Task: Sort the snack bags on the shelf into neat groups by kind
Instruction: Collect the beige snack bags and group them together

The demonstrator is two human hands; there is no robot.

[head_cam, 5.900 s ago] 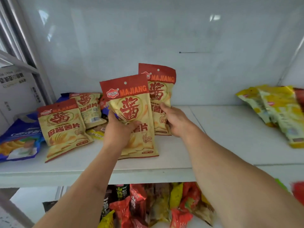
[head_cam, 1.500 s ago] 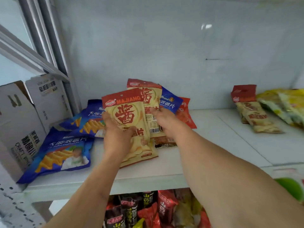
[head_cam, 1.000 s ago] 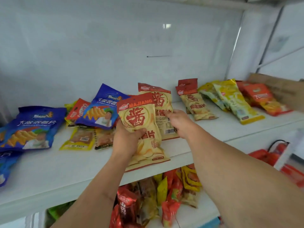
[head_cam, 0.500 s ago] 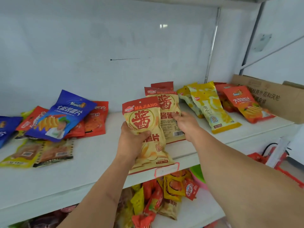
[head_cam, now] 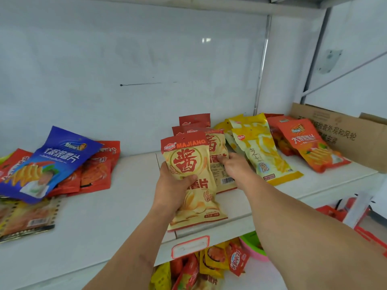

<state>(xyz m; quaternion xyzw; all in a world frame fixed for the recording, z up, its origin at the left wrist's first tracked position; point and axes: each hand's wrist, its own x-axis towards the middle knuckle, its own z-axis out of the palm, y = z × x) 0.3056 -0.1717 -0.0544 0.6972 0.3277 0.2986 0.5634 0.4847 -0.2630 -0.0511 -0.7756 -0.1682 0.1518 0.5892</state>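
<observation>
A Majiang bag (head_cam: pixel 189 164) stands tilted over the front edge of the shelf (head_cam: pixel 104 222), gripped by the left hand (head_cam: pixel 174 187), thumb across its face. Just behind it, the right hand (head_cam: pixel 235 166) pinches a second Majiang bag (head_cam: pixel 217 147) lying on a Majiang pile (head_cam: pixel 193 122). Right of the pile lie yellow bags (head_cam: pixel 261 151), then orange bags (head_cam: pixel 307 143). Well left of it, a blue bag (head_cam: pixel 50 162) covers red bags (head_cam: pixel 96 172).

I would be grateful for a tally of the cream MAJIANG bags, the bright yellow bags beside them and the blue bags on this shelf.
Cream-and-red MAJIANG foil bags: 4
Bright yellow foil bags: 2
Blue foil bag: 1
Total: 7
</observation>
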